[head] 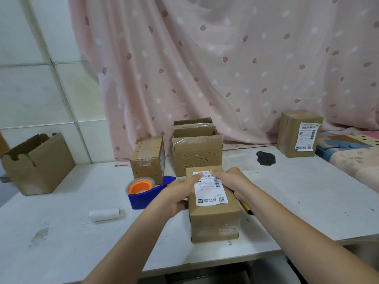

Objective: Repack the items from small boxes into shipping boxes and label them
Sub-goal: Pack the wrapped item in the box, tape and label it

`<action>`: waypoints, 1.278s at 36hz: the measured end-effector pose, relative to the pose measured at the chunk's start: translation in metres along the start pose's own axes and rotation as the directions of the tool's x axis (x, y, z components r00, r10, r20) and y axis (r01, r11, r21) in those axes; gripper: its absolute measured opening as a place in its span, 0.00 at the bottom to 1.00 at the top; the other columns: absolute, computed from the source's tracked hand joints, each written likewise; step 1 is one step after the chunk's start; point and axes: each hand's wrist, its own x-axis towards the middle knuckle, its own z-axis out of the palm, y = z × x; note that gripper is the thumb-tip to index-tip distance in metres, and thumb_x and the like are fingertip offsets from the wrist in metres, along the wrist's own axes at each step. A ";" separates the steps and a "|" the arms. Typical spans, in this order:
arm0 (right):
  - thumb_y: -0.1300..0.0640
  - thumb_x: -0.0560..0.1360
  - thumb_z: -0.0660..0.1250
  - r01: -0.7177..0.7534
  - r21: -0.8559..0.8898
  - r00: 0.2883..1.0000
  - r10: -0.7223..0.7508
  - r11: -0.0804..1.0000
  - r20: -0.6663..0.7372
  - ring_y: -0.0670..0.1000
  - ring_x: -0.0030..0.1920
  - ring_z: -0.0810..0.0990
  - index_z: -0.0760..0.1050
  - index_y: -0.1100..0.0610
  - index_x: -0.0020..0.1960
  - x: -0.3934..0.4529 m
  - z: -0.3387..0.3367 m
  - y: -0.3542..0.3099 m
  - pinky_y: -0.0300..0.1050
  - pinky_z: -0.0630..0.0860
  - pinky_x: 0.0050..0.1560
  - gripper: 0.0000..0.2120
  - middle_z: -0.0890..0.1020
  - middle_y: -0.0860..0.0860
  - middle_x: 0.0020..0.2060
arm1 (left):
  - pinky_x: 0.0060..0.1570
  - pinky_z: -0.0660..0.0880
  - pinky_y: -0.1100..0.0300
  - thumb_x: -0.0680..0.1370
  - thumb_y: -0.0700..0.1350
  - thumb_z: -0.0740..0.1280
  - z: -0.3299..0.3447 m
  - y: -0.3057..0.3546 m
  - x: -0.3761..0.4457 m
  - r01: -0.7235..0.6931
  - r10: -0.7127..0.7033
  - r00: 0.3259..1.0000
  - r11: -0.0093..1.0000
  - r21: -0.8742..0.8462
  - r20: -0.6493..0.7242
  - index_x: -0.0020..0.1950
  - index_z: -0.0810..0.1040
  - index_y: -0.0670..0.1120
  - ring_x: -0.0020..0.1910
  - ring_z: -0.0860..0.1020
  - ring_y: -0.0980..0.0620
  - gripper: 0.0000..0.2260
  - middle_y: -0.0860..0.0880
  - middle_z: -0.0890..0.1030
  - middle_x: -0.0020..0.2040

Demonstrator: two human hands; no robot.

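Sealed shipping box (213,203) sits on the counter (307,201) near its front edge, straight ahead of the person. Long axis runs away from the body, tilted slightly left at the far end. Clear tape shows across the near end face.

White shipping label (210,189) lies on the box top, toward the far half, long side along the box axis. Near corners look flat; far edge is under the fingers.

Left hand (174,196): grip around the box's left side, forefinger stretched out and pressing the label's far left corner. Right hand (229,179): fingers laid fairly straight over the far right of the label, pressing down, thumb side against the box's right wall. Neither hand lifts the box. Both sit at the far end, about equally near the label.

Judgement: label is being smoothed down; the stroke still needed runs along the long axis toward the near edge.

Tape dispenser (143,191), blue with orange core, just left of the box, beside the left hand. Small white paper roll (104,215) further left. Yellow-and-black tool (247,209) partly hidden by the right forearm. Two punched small boxes (196,158) behind. One labelled box (299,134) far right, well apart. Open empty carton (39,162) far left.
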 end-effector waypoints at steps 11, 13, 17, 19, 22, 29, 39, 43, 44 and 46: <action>0.50 0.78 0.71 -0.003 -0.005 1.000 0.003 1.000 -0.002 0.52 0.31 0.83 0.75 0.66 0.59 0.002 -0.001 0.001 0.38 0.73 0.23 0.20 0.85 0.56 0.39 | 0.27 0.74 0.63 0.73 0.54 0.77 0.022 0.015 0.017 -0.056 0.077 0.991 0.982 0.182 -0.107 0.51 0.74 0.44 0.36 0.81 0.54 0.18 0.49 0.81 0.40; 0.50 0.78 0.71 0.005 -0.001 1.000 -0.005 1.000 0.002 0.52 0.33 0.83 0.75 0.66 0.59 0.003 -0.001 0.001 0.38 0.73 0.23 0.20 0.85 0.55 0.40 | 0.26 0.76 0.61 0.73 0.50 0.77 0.017 0.014 0.018 -0.043 0.060 0.992 0.988 0.150 -0.112 0.53 0.74 0.43 0.36 0.82 0.52 0.18 0.48 0.83 0.41; 0.50 0.78 0.71 0.014 -0.008 1.000 -0.014 1.000 0.009 0.52 0.34 0.83 0.75 0.65 0.59 0.003 -0.002 0.002 0.37 0.73 0.24 0.20 0.85 0.55 0.42 | 0.37 0.83 0.51 0.75 0.48 0.76 0.003 0.009 0.023 -0.016 0.029 0.990 0.996 0.088 -0.139 0.61 0.77 0.40 0.43 0.85 0.46 0.20 0.44 0.86 0.47; 0.50 0.78 0.71 0.010 -0.010 1.000 -0.010 1.000 0.010 0.52 0.33 0.83 0.75 0.65 0.59 0.003 -0.001 0.001 0.37 0.72 0.22 0.20 0.85 0.55 0.42 | 0.39 0.83 0.51 0.76 0.47 0.75 0.001 0.007 0.024 -0.016 0.026 0.990 0.997 0.074 -0.141 0.62 0.76 0.39 0.44 0.85 0.45 0.19 0.43 0.86 0.47; 0.51 0.79 0.70 0.006 0.003 1.000 -0.006 1.000 0.008 0.52 0.33 0.83 0.75 0.66 0.60 0.002 0.000 0.000 0.36 0.72 0.21 0.19 0.85 0.55 0.42 | 0.34 0.80 0.53 0.78 0.49 0.72 0.004 0.008 0.025 -0.015 0.034 0.986 0.993 0.114 -0.162 0.65 0.72 0.41 0.44 0.84 0.46 0.21 0.44 0.84 0.49; 0.50 0.78 0.71 0.013 -0.017 1.000 -0.013 1.000 0.010 0.52 0.35 0.84 0.76 0.67 0.59 0.002 -0.002 0.001 0.38 0.73 0.25 0.20 0.85 0.56 0.42 | 0.42 0.84 0.51 0.77 0.63 0.68 0.008 0.009 0.036 -0.018 0.094 0.961 0.960 0.279 -0.260 0.57 0.73 0.43 0.46 0.84 0.45 0.24 0.45 0.84 0.48; 0.53 0.83 0.62 0.012 -0.066 0.999 -0.010 0.998 0.034 0.55 0.41 0.82 0.70 0.62 0.56 0.001 0.001 -0.003 0.44 0.77 0.35 0.11 0.83 0.57 0.47 | 0.41 0.82 0.53 0.78 0.61 0.66 0.010 0.001 0.042 -0.060 0.162 0.942 0.944 0.326 -0.295 0.55 0.73 0.44 0.48 0.83 0.45 0.21 0.45 0.82 0.49; 0.54 0.84 0.58 -0.007 -0.066 1.000 0.008 0.998 0.026 0.54 0.37 0.80 0.72 0.59 0.47 -0.002 0.000 -0.005 0.43 0.75 0.33 0.11 0.82 0.55 0.41 | 0.41 0.81 0.53 0.80 0.61 0.62 0.013 0.000 0.043 -0.066 0.202 0.934 0.908 0.413 -0.294 0.57 0.72 0.44 0.51 0.81 0.45 0.20 0.45 0.81 0.51; 0.55 0.84 0.58 -0.017 -0.060 0.999 0.019 0.998 0.032 0.54 0.37 0.80 0.72 0.58 0.46 -0.003 -0.001 -0.006 0.43 0.75 0.32 0.11 0.82 0.55 0.40 | 0.42 0.81 0.52 0.80 0.61 0.62 0.012 0.000 0.043 -0.060 0.194 0.936 0.910 0.410 -0.294 0.57 0.72 0.44 0.51 0.81 0.45 0.20 0.45 0.81 0.51; 0.55 0.84 0.58 -0.027 -0.069 0.999 0.030 0.997 0.041 0.55 0.39 0.81 0.73 0.59 0.47 -0.004 -0.003 -0.007 0.45 0.77 0.37 0.11 0.83 0.55 0.41 | 0.45 0.82 0.51 0.79 0.62 0.63 0.011 0.000 0.045 -0.058 0.183 0.938 0.920 0.387 -0.295 0.57 0.72 0.44 0.51 0.81 0.45 0.21 0.45 0.81 0.52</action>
